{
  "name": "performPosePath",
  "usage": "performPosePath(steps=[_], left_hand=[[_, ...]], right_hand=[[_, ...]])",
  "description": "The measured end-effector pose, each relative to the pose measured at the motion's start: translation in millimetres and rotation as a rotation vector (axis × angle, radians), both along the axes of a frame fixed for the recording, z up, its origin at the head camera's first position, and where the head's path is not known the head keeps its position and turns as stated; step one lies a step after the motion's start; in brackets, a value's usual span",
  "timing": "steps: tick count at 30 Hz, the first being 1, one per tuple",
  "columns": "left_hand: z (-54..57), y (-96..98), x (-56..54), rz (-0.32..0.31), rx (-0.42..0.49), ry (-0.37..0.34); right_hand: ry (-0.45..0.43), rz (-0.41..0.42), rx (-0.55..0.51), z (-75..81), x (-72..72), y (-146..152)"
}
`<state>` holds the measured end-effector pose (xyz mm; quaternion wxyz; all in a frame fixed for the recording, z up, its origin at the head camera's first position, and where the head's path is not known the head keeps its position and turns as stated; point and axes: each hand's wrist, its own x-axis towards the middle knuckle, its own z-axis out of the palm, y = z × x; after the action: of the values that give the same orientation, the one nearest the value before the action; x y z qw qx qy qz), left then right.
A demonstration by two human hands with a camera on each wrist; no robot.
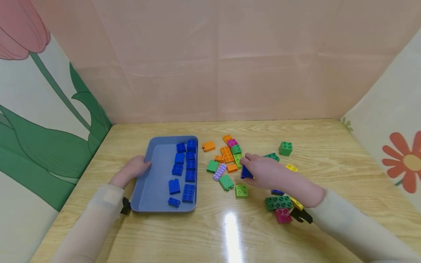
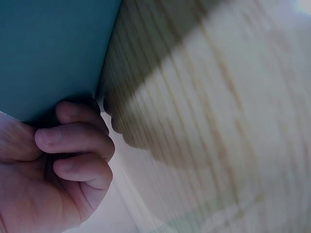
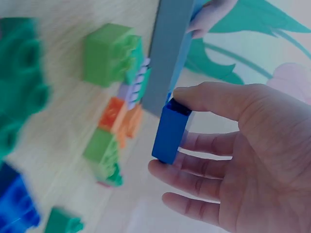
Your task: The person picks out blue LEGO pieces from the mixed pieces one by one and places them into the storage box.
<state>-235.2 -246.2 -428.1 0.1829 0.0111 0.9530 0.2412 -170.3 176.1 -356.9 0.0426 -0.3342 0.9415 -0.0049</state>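
Observation:
My left hand point(image 1: 136, 167) grips the left rim of a blue-grey tray point(image 1: 154, 206); its fingers are curled against the tray wall point(image 2: 53, 53) in the left wrist view. Several blue bricks point(image 1: 188, 193) lie in the tray, most of them along its right side. Over the loose bricks right of the tray, my right hand point(image 1: 266, 171) pinches a blue brick point(image 3: 171, 131) between thumb and fingers. Below the right wrist, another blue brick point(image 1: 277, 191) is partly hidden by the arm.
Orange bricks point(image 1: 227, 154), green bricks point(image 1: 226, 182) and a lilac brick point(image 1: 219, 171) are scattered between tray and right hand. Near the right forearm lie a dark green brick point(image 1: 276, 203), a magenta brick point(image 1: 283, 216) and a yellow brick point(image 1: 291, 167). A green brick point(image 1: 285, 148) stands farther back.

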Motion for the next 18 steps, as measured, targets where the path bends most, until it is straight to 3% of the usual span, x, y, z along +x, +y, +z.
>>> performPosePath(steps=[8,18], left_hand=[[-3.0,-0.4,-1.0,0.014,0.008,-0.014],[-4.3,-1.3,-1.4,0.030,0.017,-0.020]], right_hand=[[0.023,0.127,-0.026,10.3,-10.3,-39],[0.018,0.213,-0.106,19.3,-20.7,-81]])
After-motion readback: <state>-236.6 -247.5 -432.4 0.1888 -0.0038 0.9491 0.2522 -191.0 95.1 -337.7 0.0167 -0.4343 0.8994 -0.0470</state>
